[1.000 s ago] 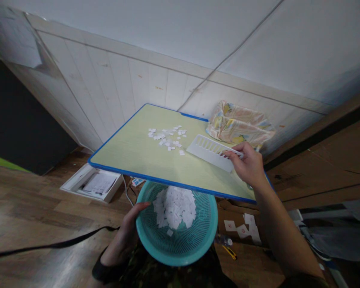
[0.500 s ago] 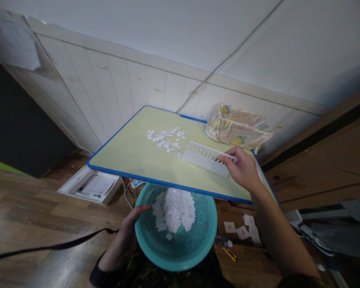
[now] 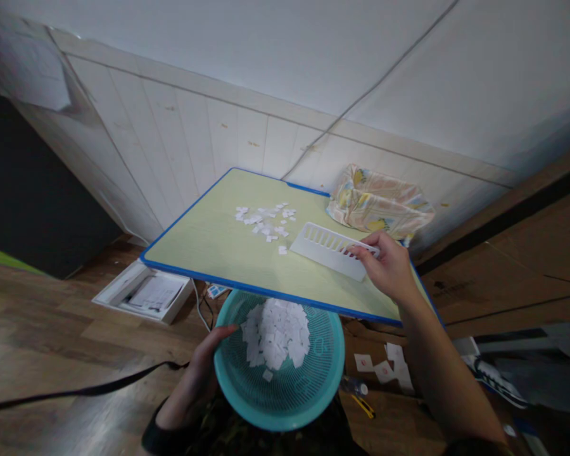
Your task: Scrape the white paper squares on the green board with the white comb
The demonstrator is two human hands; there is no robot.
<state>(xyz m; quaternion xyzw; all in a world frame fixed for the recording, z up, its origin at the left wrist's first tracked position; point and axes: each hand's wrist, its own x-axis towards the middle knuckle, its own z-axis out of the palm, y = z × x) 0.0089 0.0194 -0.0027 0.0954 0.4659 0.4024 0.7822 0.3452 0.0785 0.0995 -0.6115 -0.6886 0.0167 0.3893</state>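
My left hand (image 3: 209, 354) grips the left rim of a teal plastic basket (image 3: 279, 419), its thumb over the edge. Inside the basket lies a heap of small white paper pieces (image 3: 278, 332). The basket sits just below the front edge of a pale green table (image 3: 194, 244) with blue trim. Over the table's right half, my right hand (image 3: 384, 263) pinches the right end of a white slotted plastic divider (image 3: 325, 256). Left of the divider, loose paper pieces (image 3: 266, 221) are scattered on the tabletop; one small piece (image 3: 282, 250) lies near its left end.
A patterned cloth-covered basket (image 3: 380, 206) stands at the table's back right corner, against the wall. On the floor are an open white box (image 3: 171, 310), white cards (image 3: 384, 372), a bottle (image 3: 354, 386) and a yellow cutter (image 3: 363, 406). Cardboard boxes (image 3: 503, 278) stand right.
The divider in my right hand has shifted slightly right, away from the scattered papers. A small piece near its left end now lies apart from it. My left hand still holds the basket.
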